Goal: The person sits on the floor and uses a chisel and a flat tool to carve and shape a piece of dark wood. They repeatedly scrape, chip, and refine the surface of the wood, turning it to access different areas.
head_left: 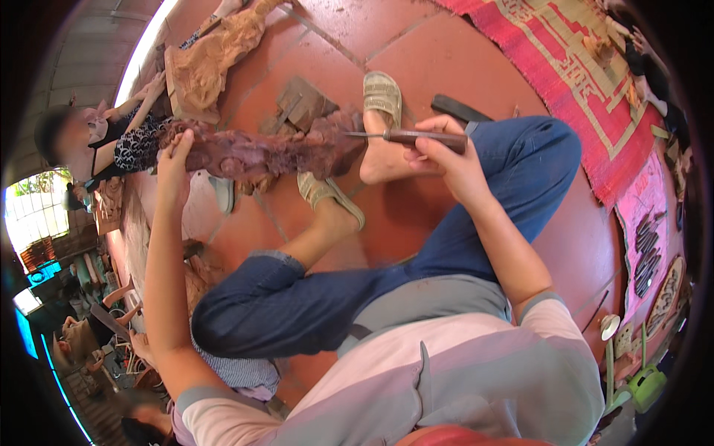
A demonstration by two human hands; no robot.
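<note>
A long, dark reddish wood carving (256, 156) with a knobbly surface lies level across the space in front of me. My left hand (175, 154) grips its left end, thumb on the near side and fingers behind. In my right hand (445, 152) is a carving chisel (450, 140) with a brown wooden handle and a thin metal blade. The blade points left and its tip overlaps the right end of the carving; whether it touches the wood, I cannot tell. My fingers are wrapped round the handle above my bent right knee.
A brown wood block (309, 104) rests on the red tiles (446, 63) beyond the carving. A paler carving (216, 63) stands far left, near a seated person (97, 141). Right are a red patterned mat (547, 97) and several dark tools (648, 249) on pink cloth.
</note>
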